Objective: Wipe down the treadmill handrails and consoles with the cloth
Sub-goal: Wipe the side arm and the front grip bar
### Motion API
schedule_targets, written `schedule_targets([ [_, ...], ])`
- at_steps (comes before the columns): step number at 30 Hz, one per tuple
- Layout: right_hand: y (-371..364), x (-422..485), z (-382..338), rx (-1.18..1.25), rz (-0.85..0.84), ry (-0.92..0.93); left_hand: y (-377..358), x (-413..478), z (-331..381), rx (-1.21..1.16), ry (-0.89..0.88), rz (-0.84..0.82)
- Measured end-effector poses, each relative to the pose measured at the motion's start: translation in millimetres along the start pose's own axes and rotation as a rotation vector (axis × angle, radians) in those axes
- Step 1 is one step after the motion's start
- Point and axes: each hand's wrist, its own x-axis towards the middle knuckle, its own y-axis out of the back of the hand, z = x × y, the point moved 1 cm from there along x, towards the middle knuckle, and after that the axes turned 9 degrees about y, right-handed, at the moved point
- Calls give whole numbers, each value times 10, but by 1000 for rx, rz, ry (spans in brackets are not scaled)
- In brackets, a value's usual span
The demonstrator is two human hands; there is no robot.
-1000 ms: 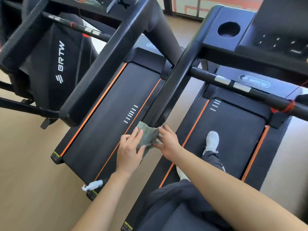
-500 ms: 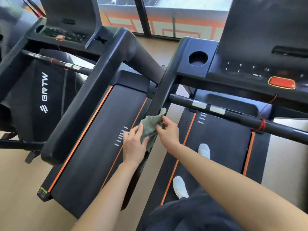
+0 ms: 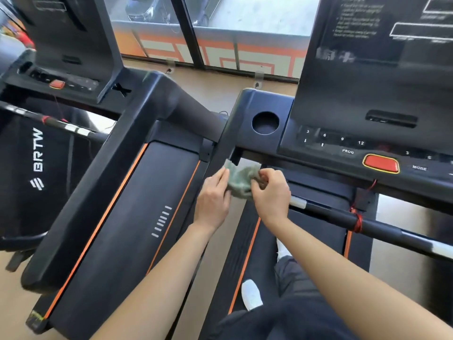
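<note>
A grey-green cloth (image 3: pixel 241 179) is bunched between both hands, just below the left handrail (image 3: pixel 224 143) of the treadmill I stand on. My left hand (image 3: pixel 212 200) holds its left side with fingers laid along it. My right hand (image 3: pixel 270 192) pinches its right side with curled fingers. The console (image 3: pixel 367 99) with a red button (image 3: pixel 381 163) and a round cup holder (image 3: pixel 265 123) rises ahead on the right. A black crossbar (image 3: pixel 382 225) with silver sensors runs right from my right hand.
A second treadmill stands to the left, with its thick black handrail (image 3: pixel 98 182), console (image 3: pixel 66 57) and orange-edged belt (image 3: pixel 137 217). My white shoes (image 3: pixel 251 294) stand on the right belt. Windows (image 3: pixel 208 28) and tan floor lie ahead.
Both hands have carried the cloth up along the left handrail, from its lower end toward the console. The view has tilted up with them.
</note>
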Motion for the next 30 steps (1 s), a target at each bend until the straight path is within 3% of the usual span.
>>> schedule_targets([
  [4, 90, 105, 228, -309, -204, 163, -211, 221, 65, 232, -152, -149],
  [9, 99, 218, 351, -242, -265, 506, -233, 401, 24, 308, -264, -224],
  [13, 60, 288, 350, -334, -595, 475, -230, 373, 26, 317, -277, -211],
  [18, 70, 406, 419, -418, -699, 404, -297, 254, 50, 334, -238, -178],
  [22, 177, 366, 526, -482, -688, 369, -325, 231, 139, 344, -263, -175],
  [30, 802, -46, 870, -604, -488, 259, -698, 3, 609, 218, -443, -230],
])
